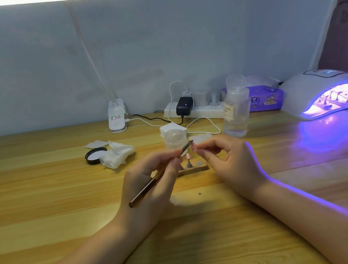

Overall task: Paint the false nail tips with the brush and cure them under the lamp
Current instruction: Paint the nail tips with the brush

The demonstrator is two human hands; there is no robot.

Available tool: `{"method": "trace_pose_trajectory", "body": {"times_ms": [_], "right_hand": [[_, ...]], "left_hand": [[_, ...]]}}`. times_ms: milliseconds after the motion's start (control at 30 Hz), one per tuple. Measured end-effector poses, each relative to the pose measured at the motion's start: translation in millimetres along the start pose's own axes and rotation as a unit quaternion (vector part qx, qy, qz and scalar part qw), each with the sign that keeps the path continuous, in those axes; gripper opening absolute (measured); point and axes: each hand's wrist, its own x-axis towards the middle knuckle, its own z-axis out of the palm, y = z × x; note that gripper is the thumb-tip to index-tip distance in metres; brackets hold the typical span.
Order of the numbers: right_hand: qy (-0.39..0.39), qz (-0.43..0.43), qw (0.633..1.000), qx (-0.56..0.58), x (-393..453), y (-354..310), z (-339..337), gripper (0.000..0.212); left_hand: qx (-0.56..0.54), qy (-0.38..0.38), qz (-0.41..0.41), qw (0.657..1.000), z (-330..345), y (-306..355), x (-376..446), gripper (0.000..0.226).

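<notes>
My left hand grips a slim bronze-coloured brush, its tip pointing up and right. The bristles touch a small pink false nail tip that my right hand pinches between thumb and forefinger. Below the hands lies a wooden holder strip with small metal stands, one carrying another pink nail tip. At the far right the white curing lamp glows violet, and several stands with tips sit inside it.
A small open clear jar stands just behind the hands, its black lid and crumpled wipes to the left. A clear pump bottle, power strip, purple tissue pack and desk-lamp base line the back.
</notes>
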Motion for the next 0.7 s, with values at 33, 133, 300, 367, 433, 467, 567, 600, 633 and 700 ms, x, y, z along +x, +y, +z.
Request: {"method": "trace_pose_trajectory", "body": {"times_ms": [33,133,300,367,433,467,567,600,633,700], "right_hand": [[0.003,-0.006,1.0,-0.009,-0.4,0.0,-0.1,0.012],[0.012,-0.015,0.999,-0.027,-0.4,-0.6,-0.3,0.012],[0.02,-0.015,0.999,-0.041,-0.3,-2.0,-0.4,0.012],[0.022,-0.026,0.998,-0.061,-0.7,-2.7,-0.7,0.012],[0.024,-0.045,0.995,-0.084,-1.1,-3.7,-0.7,0.011],[0.026,-0.053,0.994,-0.094,-1.2,-4.0,-0.7,0.011],[0.029,-0.084,0.989,-0.115,-1.6,-4.5,-1.0,0.009],[0.031,-0.093,0.988,-0.119,-1.7,-4.7,-1.2,0.01],[0.034,-0.103,0.986,-0.124,-1.7,-4.9,-1.2,0.01],[0.041,-0.113,0.984,-0.131,-1.7,-5.1,-0.9,0.011]], "left_hand": [[0.007,-0.003,0.001,1.0,-0.1,0.4,-0.3,0.022],[0.005,-0.018,0.013,1.0,-1.5,3.8,-1.3,0.018],[0.023,-0.017,0.031,0.999,-1.2,6.7,-2.0,0.023],[0.063,-0.005,0.054,0.997,-0.1,6.5,-1.6,0.025],[0.102,0.005,0.069,0.992,1.2,5.9,-0.1,0.026],[0.114,0.006,0.075,0.991,1.6,5.4,0.6,0.023],[0.135,-0.008,0.095,0.986,2.1,4.9,2.0,0.02],[0.136,-0.013,0.1,0.985,1.9,4.9,2.1,0.02],[0.135,-0.017,0.103,0.985,1.7,5.1,1.9,0.02],[0.13,-0.021,0.103,0.986,1.2,5.4,1.2,0.02]]}}
